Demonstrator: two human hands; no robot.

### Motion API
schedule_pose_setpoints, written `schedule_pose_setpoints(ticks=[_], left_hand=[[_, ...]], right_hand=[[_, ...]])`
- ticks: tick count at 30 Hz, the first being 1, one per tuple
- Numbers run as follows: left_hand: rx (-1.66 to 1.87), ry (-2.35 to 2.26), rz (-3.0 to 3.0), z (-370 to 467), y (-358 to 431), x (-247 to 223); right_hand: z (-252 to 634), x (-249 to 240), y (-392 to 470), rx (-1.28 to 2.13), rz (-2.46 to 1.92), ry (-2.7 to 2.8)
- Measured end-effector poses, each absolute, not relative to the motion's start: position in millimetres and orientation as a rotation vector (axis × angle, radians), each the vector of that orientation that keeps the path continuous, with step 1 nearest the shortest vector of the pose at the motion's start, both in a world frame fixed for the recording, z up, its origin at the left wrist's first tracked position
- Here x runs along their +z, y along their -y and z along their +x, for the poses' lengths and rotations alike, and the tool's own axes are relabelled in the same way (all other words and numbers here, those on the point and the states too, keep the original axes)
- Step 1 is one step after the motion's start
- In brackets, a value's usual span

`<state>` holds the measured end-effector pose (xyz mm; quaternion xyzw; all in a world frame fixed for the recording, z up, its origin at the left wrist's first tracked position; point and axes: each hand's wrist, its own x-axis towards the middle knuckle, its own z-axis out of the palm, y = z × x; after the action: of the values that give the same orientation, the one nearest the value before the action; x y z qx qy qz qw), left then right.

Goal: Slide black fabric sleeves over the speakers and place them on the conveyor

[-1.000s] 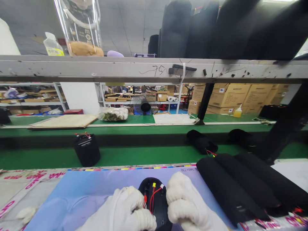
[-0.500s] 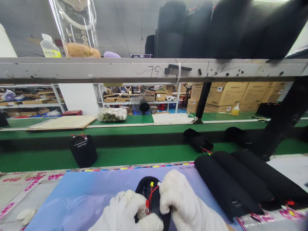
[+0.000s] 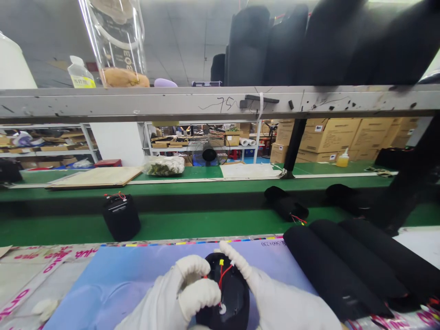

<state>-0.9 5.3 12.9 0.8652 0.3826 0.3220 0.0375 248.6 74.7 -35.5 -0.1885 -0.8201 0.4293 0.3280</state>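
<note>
A black oval pack [image 3: 232, 298] stands on the blue sheet in front of me, its end facing up. Thin red wires with a yellow and a white connector [image 3: 222, 262] lie across that end, and a round white spot shows near its lower part. My left hand [image 3: 182, 291], in a white glove, grips the pack's left side, thumb tip over the end beside the wires. On the right, my white-gloved right hand [image 3: 271, 288] cups the pack's side, a finger stretched along its far edge. The lower fingers of both hands are hidden.
Several black sleeve-like rolls [image 3: 333, 270] lie at right on the blue sheet [image 3: 137, 279]. Beyond it, on the green bench [image 3: 192, 224], stands another black pack [image 3: 121, 217] with red wires. A metal shelf beam [image 3: 165, 103] crosses above; a dark post [image 3: 405, 183] is at right.
My left fingers have come off the red wires and now sit at the pack's side. My right hand has opened out from its curled grip at the connectors and moved to the right side.
</note>
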Motion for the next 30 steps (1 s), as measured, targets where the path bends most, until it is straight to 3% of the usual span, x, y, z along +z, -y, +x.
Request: schedule_pose_setpoints(ticks=[4, 9, 15, 21, 26, 30], left_hand=[[1.273, -1.158, 2.734, -25, -5, 21], [1.419, -1.404, 2.741, -52, -1, 38], [1.609, -1.443, 2.626, -49, 4, 44], [1.616, -1.354, 2.651, -41, -1, 43], [1.455, -1.282, 2.652, -38, -4, 43], [1.429, -1.265, 2.618, -37, -10, 38]], right_hand=[[236, -50, -65, 1.255, -0.576, 1.965], [218, -30, -60, 1.581, -0.831, 1.724], [168, -14, -143, 0.790, -1.205, 1.642], [132, -25, -231, 0.494, -1.460, 1.701], [139, -10, -223, 0.363, -1.617, 1.862], [198, 13, -175, 0.063, -1.741, 2.031]])
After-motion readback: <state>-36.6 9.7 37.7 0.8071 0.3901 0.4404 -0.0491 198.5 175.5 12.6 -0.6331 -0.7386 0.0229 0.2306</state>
